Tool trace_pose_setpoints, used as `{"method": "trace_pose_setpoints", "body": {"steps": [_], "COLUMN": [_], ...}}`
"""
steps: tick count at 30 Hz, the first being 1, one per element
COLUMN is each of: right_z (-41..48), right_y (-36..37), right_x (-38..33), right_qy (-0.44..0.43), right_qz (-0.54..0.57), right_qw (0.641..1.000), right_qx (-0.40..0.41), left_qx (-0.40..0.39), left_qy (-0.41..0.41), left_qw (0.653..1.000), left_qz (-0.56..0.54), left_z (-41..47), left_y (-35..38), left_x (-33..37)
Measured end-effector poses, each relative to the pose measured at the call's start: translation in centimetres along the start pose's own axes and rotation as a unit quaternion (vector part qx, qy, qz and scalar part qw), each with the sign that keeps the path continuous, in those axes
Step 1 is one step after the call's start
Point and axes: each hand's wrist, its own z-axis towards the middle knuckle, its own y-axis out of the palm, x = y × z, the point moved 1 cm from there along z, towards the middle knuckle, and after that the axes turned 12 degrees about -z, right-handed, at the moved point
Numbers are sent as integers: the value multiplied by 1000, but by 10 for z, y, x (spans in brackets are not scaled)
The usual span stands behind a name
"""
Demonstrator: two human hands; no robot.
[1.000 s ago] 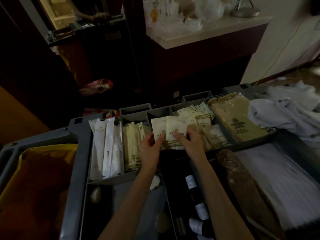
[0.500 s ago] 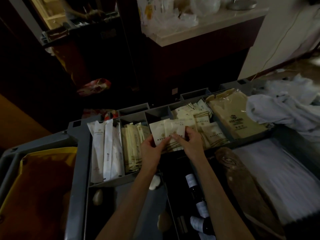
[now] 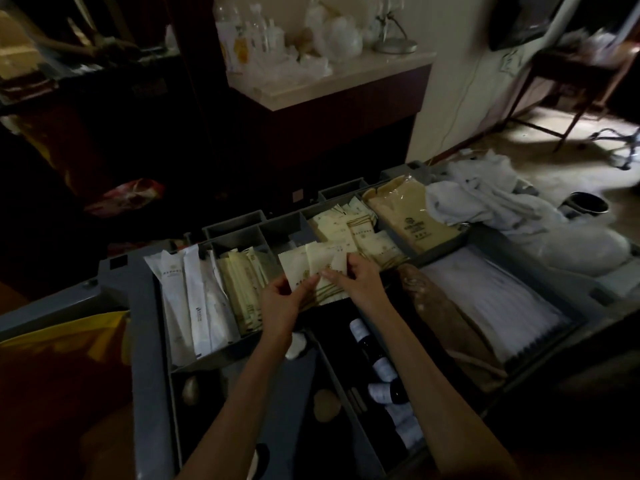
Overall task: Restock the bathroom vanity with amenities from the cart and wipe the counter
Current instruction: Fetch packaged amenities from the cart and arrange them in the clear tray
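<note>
I am at the cart, picking out amenities, and I judge the job barely begun: nothing has gone to the vanity and no wiping is done. My left hand pinches a small fan of flat cream sachets by its lower edge, thumb across the front and fingers curled behind. My right hand grips the same fan from the right, its fingertips curled onto the front sachet as if to slide it off the others. The fan stands tilted just above the middle compartment of the tray. The narrow cream stick packets are in the slot to its left and the long white packets are beyond those. More cream sachets lie in the slot behind my right hand, and a tan bagged item is further right. To do this well, I think I should hold the left pinch firm and low and let only the right fingertips work, one sachet at a time. That way the slick packets should not slip out into the wrong slot or down among the dark bottles below my wrists. The light is poor and I cannot read the print, so I should check each kind before carrying it. A pale counter stands well beyond the cart; I cannot tell if it is the vanity.
</note>
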Motion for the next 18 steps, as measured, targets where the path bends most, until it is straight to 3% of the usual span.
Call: {"method": "trace_pose_setpoints", "body": {"steps": [12,18], "right_z": [-139,-161], "right_y": [21,26], "right_x": [17,23], "right_qy": [120,134], "right_qz": [120,86], "right_qw": [981,982], "right_qx": [89,102], "left_qx": [-23,-21], "left_qy": [-44,-76], "left_qw": [998,995], "left_qz": [-43,-60], "left_z": [-108,-127], "left_y": [-40,-43], "left_x": [-31,-34]}}
